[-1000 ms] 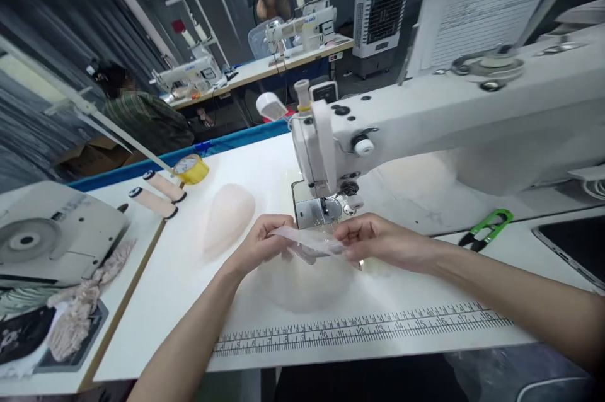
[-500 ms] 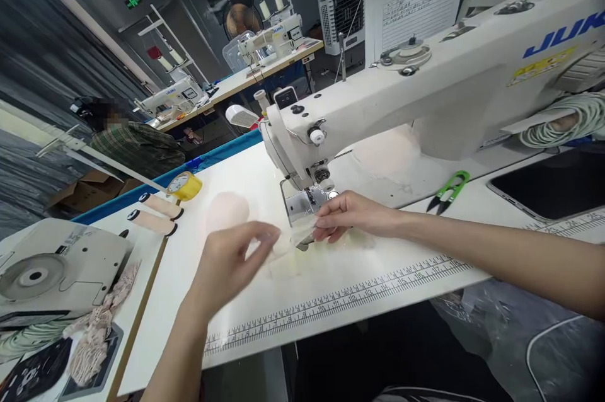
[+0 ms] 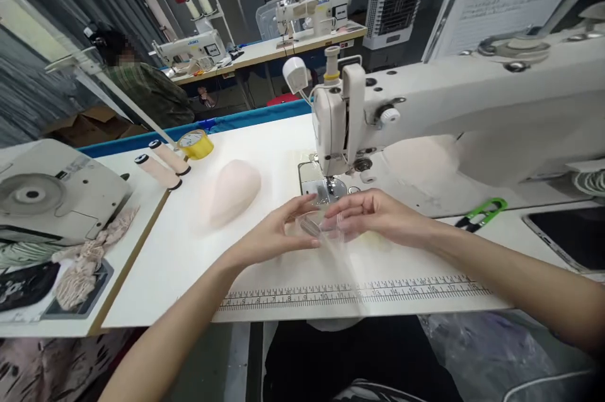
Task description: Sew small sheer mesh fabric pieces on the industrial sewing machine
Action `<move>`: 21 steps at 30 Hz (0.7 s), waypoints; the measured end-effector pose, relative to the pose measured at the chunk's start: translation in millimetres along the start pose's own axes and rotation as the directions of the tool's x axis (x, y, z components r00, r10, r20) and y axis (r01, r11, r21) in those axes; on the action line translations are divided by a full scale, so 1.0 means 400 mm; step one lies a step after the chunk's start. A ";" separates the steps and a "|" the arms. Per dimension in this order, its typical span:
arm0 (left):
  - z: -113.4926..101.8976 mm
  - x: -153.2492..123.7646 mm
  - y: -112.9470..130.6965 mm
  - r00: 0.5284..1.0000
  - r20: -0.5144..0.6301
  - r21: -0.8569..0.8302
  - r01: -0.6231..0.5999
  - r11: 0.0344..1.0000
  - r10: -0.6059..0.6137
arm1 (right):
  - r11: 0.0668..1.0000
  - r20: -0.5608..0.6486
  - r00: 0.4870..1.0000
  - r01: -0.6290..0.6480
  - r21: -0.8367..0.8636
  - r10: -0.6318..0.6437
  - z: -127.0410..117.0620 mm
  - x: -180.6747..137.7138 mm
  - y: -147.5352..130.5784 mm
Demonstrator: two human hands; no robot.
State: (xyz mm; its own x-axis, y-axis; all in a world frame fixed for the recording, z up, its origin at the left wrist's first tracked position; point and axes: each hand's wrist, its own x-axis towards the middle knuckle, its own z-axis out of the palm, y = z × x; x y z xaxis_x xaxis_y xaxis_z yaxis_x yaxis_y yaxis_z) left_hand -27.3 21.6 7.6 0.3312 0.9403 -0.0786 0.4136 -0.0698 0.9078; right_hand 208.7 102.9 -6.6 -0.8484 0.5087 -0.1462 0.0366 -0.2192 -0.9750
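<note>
My left hand (image 3: 271, 233) reaches in front of the sewing machine's needle area, thumb and fingers apart, beside a thin see-through strip (image 3: 344, 266). The strip is blurred and hangs toward the table's front edge; its material is hard to tell. Right of it, my right hand (image 3: 385, 218) has its fingers drawn together on the strip's upper end, the tips smeared by motion. Just behind both hands is the machine's presser foot (image 3: 331, 186). A pale pink moulded bra cup (image 3: 235, 193) lies on the table to the left.
A white sewing machine (image 3: 425, 93) spans the right side, with another pale pink cup (image 3: 420, 159) under its arm. Green thread snips (image 3: 483, 214) and a phone (image 3: 567, 235) lie right. Yellow tape (image 3: 196, 145) and thread spools (image 3: 158, 171) sit left. A person (image 3: 142, 90) sits beyond.
My view has shifted, bringing the machine head right. My left hand has moved closer to the right and its fingers have spread. The see-through strip now hangs down in front of the right hand.
</note>
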 end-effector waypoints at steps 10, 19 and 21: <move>-0.064 -0.050 -0.011 0.969 -0.058 -0.240 0.219 0.946 -0.239 | 0.996 -0.024 0.999 -0.035 -0.085 0.033 0.086 0.035 -0.050; -0.298 -0.167 -0.098 0.790 -0.581 -0.072 0.192 0.979 -0.197 | 0.972 -0.140 0.972 0.161 -0.172 -0.186 0.220 0.280 -0.072; -0.370 -0.121 -0.104 0.749 -0.649 0.013 0.184 0.983 -0.132 | 0.950 -0.178 0.936 0.285 -0.129 -0.305 0.232 0.349 -0.079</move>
State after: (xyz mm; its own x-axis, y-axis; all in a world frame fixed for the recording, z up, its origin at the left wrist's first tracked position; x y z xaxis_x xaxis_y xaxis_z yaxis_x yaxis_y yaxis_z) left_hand -186.0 28.4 34.8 -0.3570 0.9298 0.0891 0.4780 0.0999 0.8727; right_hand 40.1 103.8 19.2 -0.7108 0.6911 0.1306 -0.1387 0.0443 -0.9893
